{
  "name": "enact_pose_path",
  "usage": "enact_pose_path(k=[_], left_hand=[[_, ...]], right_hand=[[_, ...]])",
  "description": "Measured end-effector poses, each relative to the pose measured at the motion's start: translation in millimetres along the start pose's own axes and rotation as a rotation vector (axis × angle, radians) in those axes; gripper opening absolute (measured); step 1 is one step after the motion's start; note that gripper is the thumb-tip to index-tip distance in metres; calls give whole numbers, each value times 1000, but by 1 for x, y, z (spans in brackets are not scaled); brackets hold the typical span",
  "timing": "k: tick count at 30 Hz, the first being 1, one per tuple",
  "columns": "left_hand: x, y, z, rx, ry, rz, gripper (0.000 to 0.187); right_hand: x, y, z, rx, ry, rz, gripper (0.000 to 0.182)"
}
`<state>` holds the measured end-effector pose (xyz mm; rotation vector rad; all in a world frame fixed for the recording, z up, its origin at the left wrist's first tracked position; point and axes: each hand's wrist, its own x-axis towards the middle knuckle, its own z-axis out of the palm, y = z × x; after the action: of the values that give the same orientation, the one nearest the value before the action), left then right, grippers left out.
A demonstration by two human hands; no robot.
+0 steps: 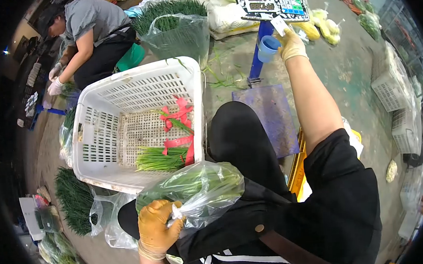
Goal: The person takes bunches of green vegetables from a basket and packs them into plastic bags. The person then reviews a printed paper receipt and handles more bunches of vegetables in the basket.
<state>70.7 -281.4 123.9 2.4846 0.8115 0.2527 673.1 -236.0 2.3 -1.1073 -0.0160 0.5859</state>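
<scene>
My left hand (159, 226), in an orange-yellow glove, grips the gathered neck of a clear plastic bag (202, 187) of green vegetables, which rests over my lap. My right hand (292, 42), gloved too, reaches forward with a small white label (279, 25) between its fingers. It is beside a blue cup (268, 48) on the blue post of a scale, just under the scale's display (274, 3). A white crate (134, 74) at my left holds a bundle of green stalks (161, 158) and red ribbons (177, 115).
At the upper left a person (96, 28) with white gloves bends over greens. Bagged greens (172, 31) stand behind the crate, more greens (74, 201) at its left. The blue scale platform (269, 119) is ahead. White crates (386, 84) line the right side.
</scene>
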Motion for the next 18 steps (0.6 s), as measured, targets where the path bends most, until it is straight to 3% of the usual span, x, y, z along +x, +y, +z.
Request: enact_pose_path(k=[1, 4, 8, 10, 15, 18], left_hand=[[-1, 0, 0, 0, 7, -1, 27], [-4, -1, 2, 1, 26, -5, 27], [-4, 2, 2, -1, 38, -23, 26], [-6, 2, 1, -29, 43, -49, 24], [-4, -4, -6, -244, 99, -136, 15], [8, -6, -8, -317, 98, -142, 15]], right_hand=[[0, 3, 2, 47, 55, -169, 34], [-1, 2, 1, 240, 2, -314, 37], [-70, -25, 38, 128, 214, -491, 36], [-89, -32, 39, 102, 99, -538, 37], [-208, -39, 54, -134, -588, -205, 39], [-271, -26, 66, -189, -824, -180, 45]])
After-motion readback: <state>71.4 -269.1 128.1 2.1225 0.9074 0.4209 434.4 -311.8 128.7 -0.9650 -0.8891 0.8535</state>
